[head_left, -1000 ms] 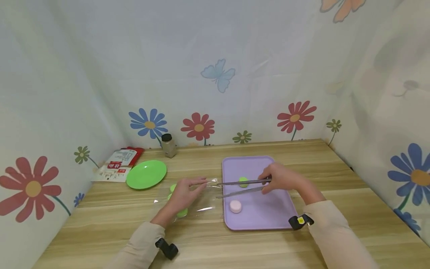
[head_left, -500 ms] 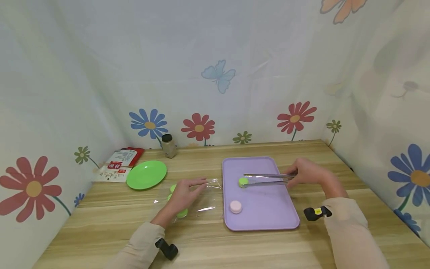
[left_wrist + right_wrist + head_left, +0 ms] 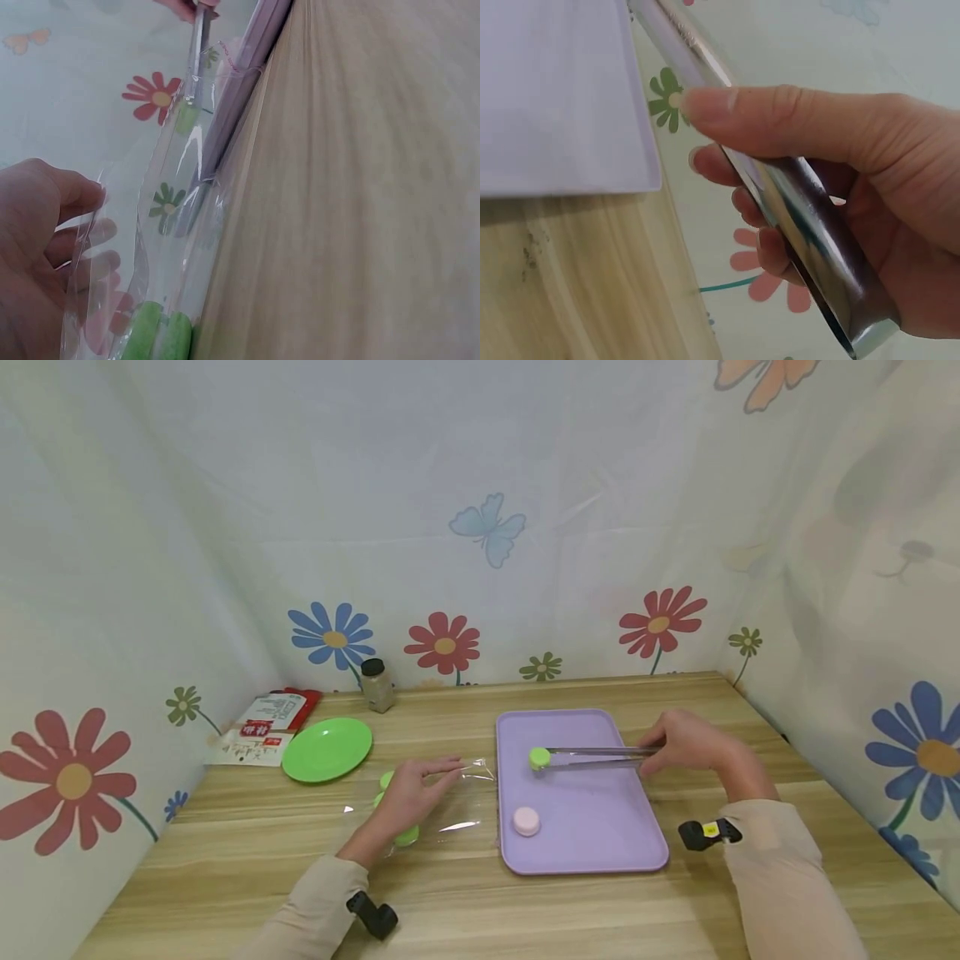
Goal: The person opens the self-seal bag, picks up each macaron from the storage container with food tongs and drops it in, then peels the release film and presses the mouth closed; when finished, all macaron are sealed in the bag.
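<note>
My right hand (image 3: 686,745) grips metal tongs (image 3: 780,191), thumb on top and fingers curled beneath. The tongs' tips stand at either side of a green macaron (image 3: 539,758) over the lilac tray (image 3: 592,847). Nearer the front of that tray lies a pale pink macaron (image 3: 527,821). My left hand (image 3: 408,793) pinches the edge of a clear plastic bag (image 3: 176,225), whose mouth points toward the tray. Inside the bag, several green macarons (image 3: 177,336) sit at its closed end, partly hidden by my left hand in the head view.
A green plate (image 3: 327,749) stands at the left, next to a white and red printed packet (image 3: 262,727). Behind it is a small jar (image 3: 377,687) with a black lid. The wooden table (image 3: 450,910) meets a flower-printed curtain at the back and sides.
My right hand has moved right, bringing the tongs' tips from the bag's mouth to the green macaron. The macaron has since shifted slightly left and away with the tips. My left hand stays put.
</note>
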{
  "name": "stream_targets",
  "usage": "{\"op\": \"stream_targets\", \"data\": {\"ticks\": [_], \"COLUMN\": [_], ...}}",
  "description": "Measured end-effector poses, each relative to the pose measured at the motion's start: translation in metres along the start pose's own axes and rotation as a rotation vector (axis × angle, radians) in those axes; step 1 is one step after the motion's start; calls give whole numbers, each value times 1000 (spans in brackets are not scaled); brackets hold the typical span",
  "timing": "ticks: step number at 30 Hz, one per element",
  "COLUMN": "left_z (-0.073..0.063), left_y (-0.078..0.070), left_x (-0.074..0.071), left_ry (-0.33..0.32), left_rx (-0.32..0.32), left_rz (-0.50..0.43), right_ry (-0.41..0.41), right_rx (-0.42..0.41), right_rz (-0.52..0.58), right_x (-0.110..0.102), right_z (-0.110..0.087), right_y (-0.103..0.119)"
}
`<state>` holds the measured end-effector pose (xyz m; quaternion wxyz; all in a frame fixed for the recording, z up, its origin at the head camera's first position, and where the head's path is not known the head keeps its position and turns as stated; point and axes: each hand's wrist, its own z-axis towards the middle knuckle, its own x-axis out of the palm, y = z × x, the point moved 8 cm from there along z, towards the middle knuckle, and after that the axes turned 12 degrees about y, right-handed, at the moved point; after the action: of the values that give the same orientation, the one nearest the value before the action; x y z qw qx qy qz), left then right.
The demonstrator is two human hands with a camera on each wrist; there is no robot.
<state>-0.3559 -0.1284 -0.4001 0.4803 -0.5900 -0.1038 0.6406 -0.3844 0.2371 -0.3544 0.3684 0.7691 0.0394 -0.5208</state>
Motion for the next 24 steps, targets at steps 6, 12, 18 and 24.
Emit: {"op": "stream_targets", "data": {"ticks": [6,12,18,24], "left_z": [0,0,0,0], "left_y": [1,2,3,-1], "left_x": [0,-2,-4,-4], "left_ry": [-3,-1,3,-6], "left_rx": [-6,-30,-43,-11], "left_rz": [9,6,-16,-14], "right_ry": [-2,33,71,79], "right_rx": [-35,-62,-53,-130], "right_rz": [5,-64,-143,-184], "right_x": [-1,14,39,60], "right_z": [2,23,53,80], "right_y": [21,49,86,118]}}
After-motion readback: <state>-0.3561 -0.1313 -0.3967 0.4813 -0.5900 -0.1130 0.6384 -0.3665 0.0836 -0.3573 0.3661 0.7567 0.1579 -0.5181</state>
